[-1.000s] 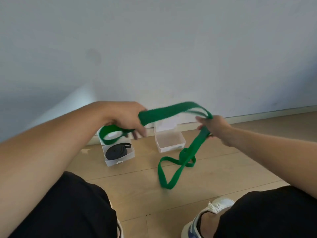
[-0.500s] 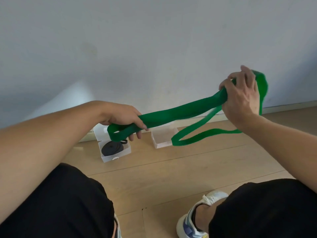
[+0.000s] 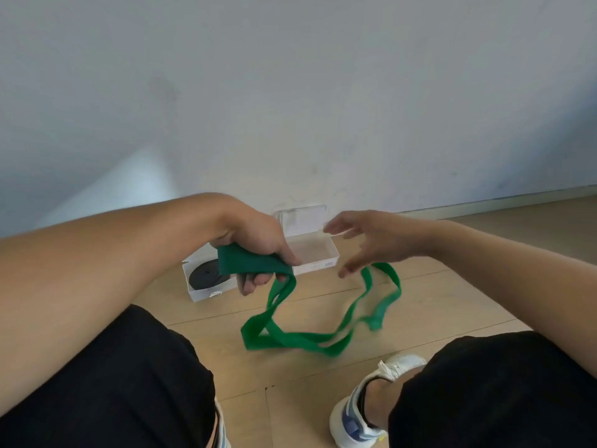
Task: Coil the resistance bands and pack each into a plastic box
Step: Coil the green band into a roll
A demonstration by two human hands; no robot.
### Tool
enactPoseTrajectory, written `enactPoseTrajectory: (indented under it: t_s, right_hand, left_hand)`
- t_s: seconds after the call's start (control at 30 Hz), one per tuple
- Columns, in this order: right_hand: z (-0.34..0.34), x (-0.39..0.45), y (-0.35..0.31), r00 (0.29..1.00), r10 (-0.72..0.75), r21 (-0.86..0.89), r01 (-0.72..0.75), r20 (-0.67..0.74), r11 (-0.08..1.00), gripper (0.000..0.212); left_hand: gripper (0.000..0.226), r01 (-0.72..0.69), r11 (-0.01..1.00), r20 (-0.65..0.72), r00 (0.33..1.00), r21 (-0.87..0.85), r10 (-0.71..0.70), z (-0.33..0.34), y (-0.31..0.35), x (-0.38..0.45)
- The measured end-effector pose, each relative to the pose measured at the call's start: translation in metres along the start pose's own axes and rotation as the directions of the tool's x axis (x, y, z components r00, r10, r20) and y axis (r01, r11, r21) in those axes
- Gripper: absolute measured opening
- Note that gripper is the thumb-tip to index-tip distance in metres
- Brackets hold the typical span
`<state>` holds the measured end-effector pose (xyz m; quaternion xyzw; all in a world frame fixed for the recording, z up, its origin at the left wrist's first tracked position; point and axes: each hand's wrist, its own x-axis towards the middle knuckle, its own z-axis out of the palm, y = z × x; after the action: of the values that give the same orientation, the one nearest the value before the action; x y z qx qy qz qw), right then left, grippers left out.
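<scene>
While the left hand [image 3: 258, 244] grips the green band [image 3: 310, 337], the right hand [image 3: 371, 240] is spread; one box [image 3: 206, 294] holds a black band [image 3: 203, 278].

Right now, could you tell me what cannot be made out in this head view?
- Black band in its box: the left hand and the green band cover its right side.
- Green band: its far loop is motion-blurred, so its twists are unclear.
- Empty box: the left hand hides its left end.
- Right hand: fingertips blurred.
- Left shoe: cut off by the bottom edge.
</scene>
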<state>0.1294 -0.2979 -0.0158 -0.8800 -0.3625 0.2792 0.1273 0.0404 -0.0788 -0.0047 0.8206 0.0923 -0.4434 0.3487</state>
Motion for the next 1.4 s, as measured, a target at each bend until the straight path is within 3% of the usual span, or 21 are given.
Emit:
enactPoseTrajectory:
  t_s: [0.1, 0.17, 0.33, 0.43, 0.57, 0.7, 0.8, 0.9, 1.03, 1.1, 1.2, 1.4]
  right_hand:
    - [0.01, 0.003, -0.027, 0.994, -0.095, 0.05, 0.092, 0.061, 0.994, 0.108]
    - [0.02, 0.008, -0.037, 0.985, -0.133, 0.079, 0.125, 0.106, 0.989, 0.109]
    - [0.029, 0.014, -0.049, 0.981, -0.165, 0.112, 0.154, 0.1, 0.982, 0.043]
    - [0.02, 0.009, -0.051, 0.985, -0.151, 0.091, 0.143, 0.082, 0.986, 0.029]
    - [0.018, 0.007, -0.052, 0.987, -0.135, 0.028, 0.133, 0.085, 0.991, 0.027]
    - [0.016, 0.009, -0.039, 0.998, -0.035, 0.01, 0.034, 0.052, 0.999, 0.026]
    - [0.016, 0.008, -0.027, 0.997, 0.059, 0.087, -0.064, 0.059, 0.994, 0.04]
    - [0.015, 0.004, -0.032, 0.996, 0.048, 0.269, -0.067, 0.074, 0.961, 0.055]
    - [0.006, 0.003, -0.04, 0.993, -0.011, 0.552, 0.074, -0.117, 0.831, 0.045]
    - [0.005, 0.004, -0.041, 0.974, -0.008, 0.554, 0.134, -0.225, 0.821, 0.037]
    - [0.007, 0.005, -0.037, 0.965, -0.005, 0.57, 0.159, -0.262, 0.806, 0.031]
    - [0.007, 0.005, -0.034, 0.955, 0.033, 0.549, 0.141, -0.295, 0.824, 0.024]
  left_hand:
    - [0.04, -0.02, 0.999, 0.0, 1.0, 0.051, 0.02, -0.002, 0.004, 0.0]
    - [0.036, -0.08, 0.996, 0.028, 0.996, 0.035, 0.079, -0.004, 0.008, -0.003]
    - [0.021, -0.154, 0.988, 0.106, 0.983, 0.019, 0.151, -0.011, 0.003, -0.012]
    - [0.028, -0.111, 0.993, 0.012, 0.994, 0.048, 0.111, -0.018, -0.012, -0.012]
    - [0.031, -0.126, 0.988, -0.062, 0.991, -0.085, 0.121, -0.023, -0.024, -0.012]
    - [0.044, -0.273, 0.9, -0.215, 0.954, -0.339, 0.209, -0.031, -0.031, -0.012]
    - [0.033, -0.403, 0.791, -0.359, 0.9, -0.46, 0.249, -0.032, -0.025, -0.01]
    - [0.02, -0.472, 0.789, -0.441, 0.85, -0.392, 0.289, -0.027, -0.013, -0.007]
    - [0.026, -0.486, 0.746, -0.436, 0.852, -0.455, 0.29, -0.019, -0.002, -0.004]
    - [0.034, -0.49, 0.711, -0.428, 0.857, -0.505, 0.287, -0.018, 0.0, -0.004]
    - [0.043, -0.489, 0.655, -0.388, 0.869, -0.576, 0.307, -0.018, 0.001, -0.007]
    - [0.022, -0.43, 0.553, -0.35, 0.903, -0.714, 0.25, -0.021, -0.001, -0.01]
